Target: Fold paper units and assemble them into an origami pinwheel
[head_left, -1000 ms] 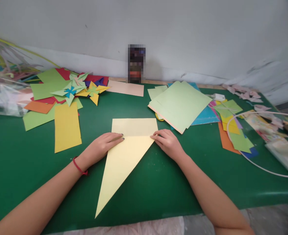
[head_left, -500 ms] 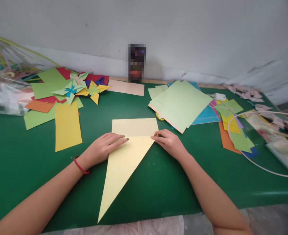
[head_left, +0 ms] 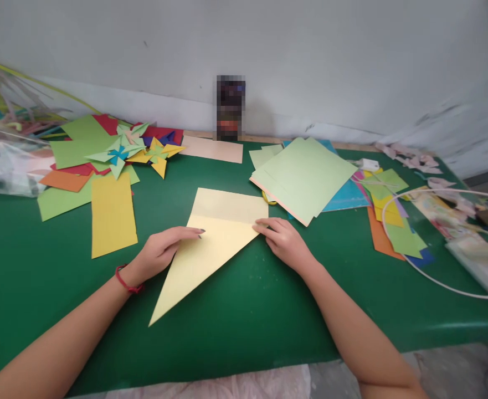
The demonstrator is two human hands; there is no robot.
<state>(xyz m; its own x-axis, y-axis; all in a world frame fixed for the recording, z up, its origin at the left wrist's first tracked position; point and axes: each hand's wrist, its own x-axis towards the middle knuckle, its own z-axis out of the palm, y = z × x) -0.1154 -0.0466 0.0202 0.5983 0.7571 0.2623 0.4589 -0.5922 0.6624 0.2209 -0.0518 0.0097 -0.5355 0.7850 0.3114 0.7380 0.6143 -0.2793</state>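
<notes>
A pale yellow sheet of paper (head_left: 210,244) lies on the green table, with a triangular part tapering toward me and a rectangular strip along the far side. My left hand (head_left: 160,252), a red string bracelet at its wrist, rests at the sheet's left edge, fingers stretched out over it. At the right corner, my right hand (head_left: 283,241) pinches the paper between thumb and fingertips. The underside of the sheet is hidden.
Left stand folded paper pinwheels (head_left: 119,154) on coloured sheets, with a yellow rectangle (head_left: 114,216) nearer. A pale green paper stack (head_left: 306,177) lies back right. A white cable (head_left: 397,249) loops at the right. A blurred dark object (head_left: 230,108) leans on the wall.
The yellow sheet has turned clockwise, its long point swinging left and away from the table's front edge. My left hand has shifted slightly left; my right hand keeps its pinch.
</notes>
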